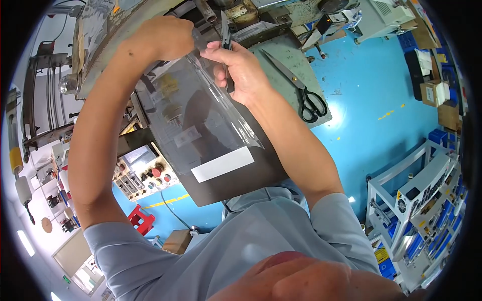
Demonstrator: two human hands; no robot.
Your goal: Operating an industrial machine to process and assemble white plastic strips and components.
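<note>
A clear plastic film [211,118] with a loose, wrinkled right edge lies over a dark flat board [211,192] in front of me. My left hand [168,39] is closed at the film's far end, pinching its corner; the fingertips are partly hidden. Close beside it, my right hand [240,70] is closed around a slim grey-and-black tool that looks like a utility knife [226,32]. The right thumb and forefinger reach toward the film's corner. A white strip [223,164] lies across the near end of the film and board.
Black-handled scissors [297,83] lie open on a greenish metal surface [281,67] to the right. Machine parts [246,15] stand at the far side. A control panel [145,170] with knobs sits left of the board. A white rack [416,195] stands at the right.
</note>
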